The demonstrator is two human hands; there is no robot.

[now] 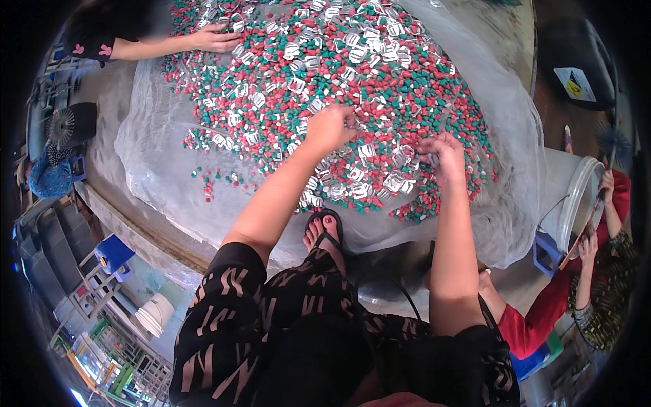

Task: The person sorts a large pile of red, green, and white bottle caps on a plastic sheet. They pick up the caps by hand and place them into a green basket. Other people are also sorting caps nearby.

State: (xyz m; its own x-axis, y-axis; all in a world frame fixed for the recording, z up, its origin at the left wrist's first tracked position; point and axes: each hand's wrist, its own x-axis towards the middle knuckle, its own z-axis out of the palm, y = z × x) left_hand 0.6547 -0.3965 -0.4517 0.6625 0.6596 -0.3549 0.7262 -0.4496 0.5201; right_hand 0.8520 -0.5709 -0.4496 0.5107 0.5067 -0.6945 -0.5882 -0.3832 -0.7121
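Note:
Before me lies a wide heap of small red, green and white pebble-like pieces [413, 102], with many silvery metal buckles [356, 54] mixed in. It rests on a whitish translucent mesh sheet [505, 129]. My left hand [331, 129] is over the middle of the heap, fingers curled in a pinch; whatever they hold is hidden. My right hand [444, 157] hovers at the heap's right part, thumb and fingertips drawn together on something too small to make out. Between and below my hands several buckles [397, 182] lie among the pieces.
At the upper left another person's hand [218, 38] reaches into the heap. On the right a person in red holds a stick-like handle beside a large white bucket [576, 197]. A black jerrycan [576, 64] stands upper right. A blue stool [114, 254] and white pail [156, 314] stand lower left.

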